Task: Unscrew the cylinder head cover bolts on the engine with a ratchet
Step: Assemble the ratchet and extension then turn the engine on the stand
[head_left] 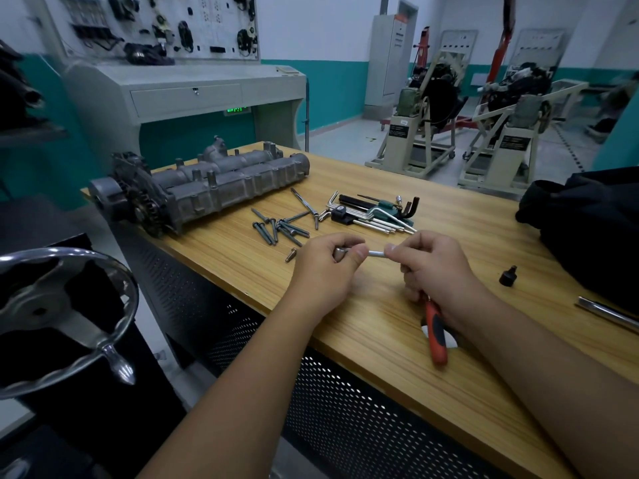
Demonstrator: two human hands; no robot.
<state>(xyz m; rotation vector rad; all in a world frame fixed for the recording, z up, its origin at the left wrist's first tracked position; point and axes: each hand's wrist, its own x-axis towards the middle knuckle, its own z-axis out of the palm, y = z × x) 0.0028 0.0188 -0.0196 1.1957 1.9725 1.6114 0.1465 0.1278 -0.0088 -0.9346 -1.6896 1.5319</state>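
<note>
The grey cylinder head cover (221,181) lies on the wooden workbench (380,326) at the far left, with a sprocket at its near end. Several loose bolts (280,229) lie beside it. Above the bench's middle my two hands meet. My right hand (439,271) grips the ratchet, whose red and black handle (436,333) sticks out toward me below the palm. A short silver bar (376,253), a bit or an extension, spans the gap between my hands. My left hand (328,267) pinches its left end, and my right fingertips hold its other end.
A set of hex keys in a green holder (373,212) lies behind my hands. A small black socket (508,276) stands at the right, near a black bag (594,223) and a chrome bar (608,314). A steel handwheel (52,316) juts out at the lower left.
</note>
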